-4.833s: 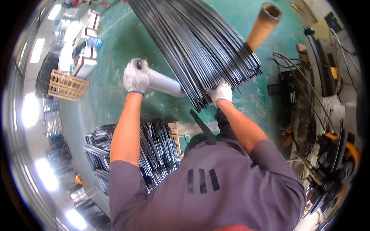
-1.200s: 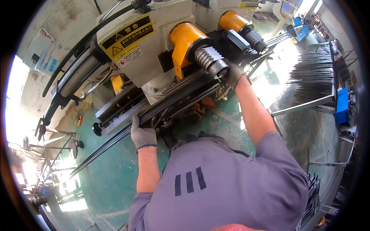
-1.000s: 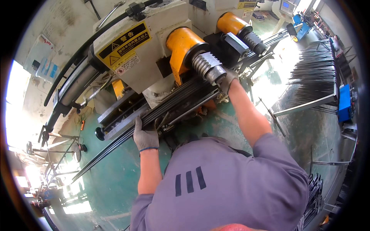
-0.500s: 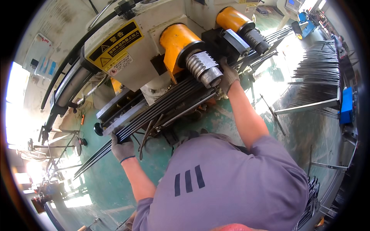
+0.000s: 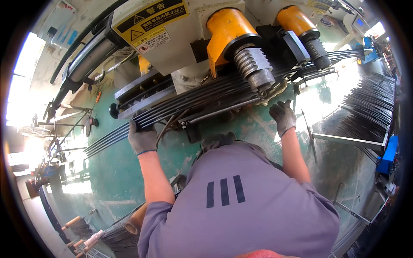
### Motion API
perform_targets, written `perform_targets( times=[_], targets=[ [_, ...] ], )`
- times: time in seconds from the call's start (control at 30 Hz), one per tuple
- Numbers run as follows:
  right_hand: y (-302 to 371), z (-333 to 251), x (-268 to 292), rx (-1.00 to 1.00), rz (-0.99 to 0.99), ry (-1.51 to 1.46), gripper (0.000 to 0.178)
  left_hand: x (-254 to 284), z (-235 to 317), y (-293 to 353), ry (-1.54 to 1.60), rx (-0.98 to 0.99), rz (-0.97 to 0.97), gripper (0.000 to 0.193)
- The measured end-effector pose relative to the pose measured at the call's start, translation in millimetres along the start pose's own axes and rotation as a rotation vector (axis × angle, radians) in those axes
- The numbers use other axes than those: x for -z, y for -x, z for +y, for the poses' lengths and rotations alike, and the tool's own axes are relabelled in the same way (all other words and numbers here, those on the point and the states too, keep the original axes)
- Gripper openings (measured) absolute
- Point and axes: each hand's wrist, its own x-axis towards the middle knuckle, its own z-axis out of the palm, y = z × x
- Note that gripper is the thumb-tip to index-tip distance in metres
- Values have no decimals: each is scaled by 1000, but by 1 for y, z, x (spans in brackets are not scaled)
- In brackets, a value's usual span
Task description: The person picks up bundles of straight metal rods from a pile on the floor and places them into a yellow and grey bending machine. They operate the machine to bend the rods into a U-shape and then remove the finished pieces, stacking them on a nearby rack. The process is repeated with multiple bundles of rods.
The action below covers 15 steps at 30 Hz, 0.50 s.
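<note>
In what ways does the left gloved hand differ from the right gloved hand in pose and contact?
The left hand is closed around the bundle of long dark metal rods; the right hand is open with fingers spread, just below the rods near the ribbed grey roller, and its contact is unclear. The left hand sits lower in the picture than the right hand. Both wear grey work gloves.

The scene was viewed from a single fisheye camera worn on the head, aimed steeply down and forward. A grey-shirted back point(image 5: 241, 206) was seen close below, a machine point(image 5: 180, 38) near above; no second view was given.
</note>
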Motion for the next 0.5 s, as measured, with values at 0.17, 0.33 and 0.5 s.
perform_targets(
  times=[0.17, 0.33, 0.5],
  targets=[
    [-1, 2, 28, -29, 104, 24, 75, -13, -17, -11, -82, -47, 163, 34],
    [-15, 2, 14, -42, -3, 80, 73, -25, -46, 1, -59, 1, 77, 37],
    [-52, 32, 16, 34, -346, 423, 57, -41, -79, 16, -17, 171, -14, 44]
  ],
)
